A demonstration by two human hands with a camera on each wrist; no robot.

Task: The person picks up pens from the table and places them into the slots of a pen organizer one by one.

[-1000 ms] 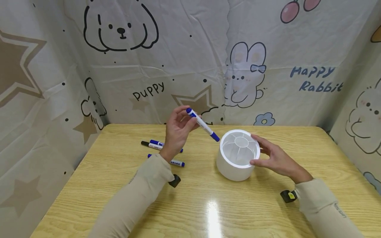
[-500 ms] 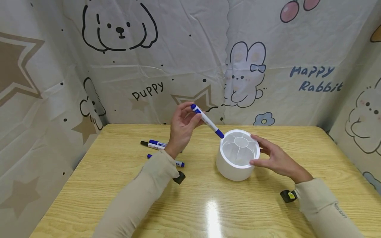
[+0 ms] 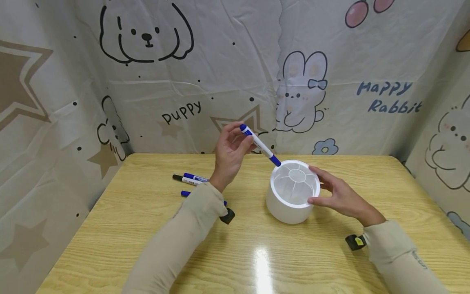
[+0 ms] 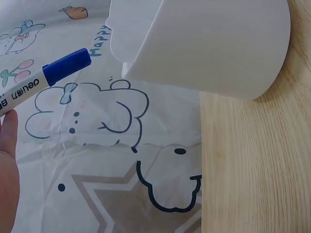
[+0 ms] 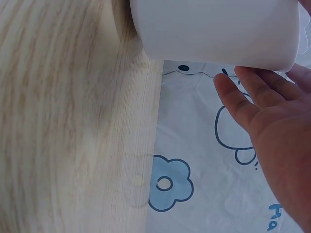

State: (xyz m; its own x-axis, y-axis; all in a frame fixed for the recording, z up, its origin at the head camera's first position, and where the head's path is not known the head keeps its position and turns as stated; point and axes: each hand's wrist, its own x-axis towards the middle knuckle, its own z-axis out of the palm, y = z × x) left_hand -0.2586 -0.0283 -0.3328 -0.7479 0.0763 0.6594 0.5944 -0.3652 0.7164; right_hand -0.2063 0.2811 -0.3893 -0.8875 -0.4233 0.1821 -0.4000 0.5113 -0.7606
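My left hand (image 3: 229,155) pinches a white whiteboard marker (image 3: 260,143) with blue ends, tilted so its lower blue end is right at the left back rim of a white round pen holder (image 3: 288,214). Thin dividers split the holder's inside into several compartments around a central ring. In the left wrist view, the blue end of the marker (image 4: 67,67) points toward the holder (image 4: 209,48). My right hand (image 3: 341,198) grips the holder's right side, thumb on the front rim and fingers behind. From the right wrist, the fingers (image 5: 260,87) lie along its white wall.
On the wooden table (image 3: 279,261), left of the holder, lie a black-capped marker (image 3: 187,179), a blue marker (image 3: 194,177) and another blue one (image 3: 186,193), partly hidden by the left arm. A printed cloth (image 3: 227,61) hangs behind the table.
My left hand has moved right and slightly up with the marker, bringing its lower end from beside the holder to its rim. The right hand and holder have stayed in place.
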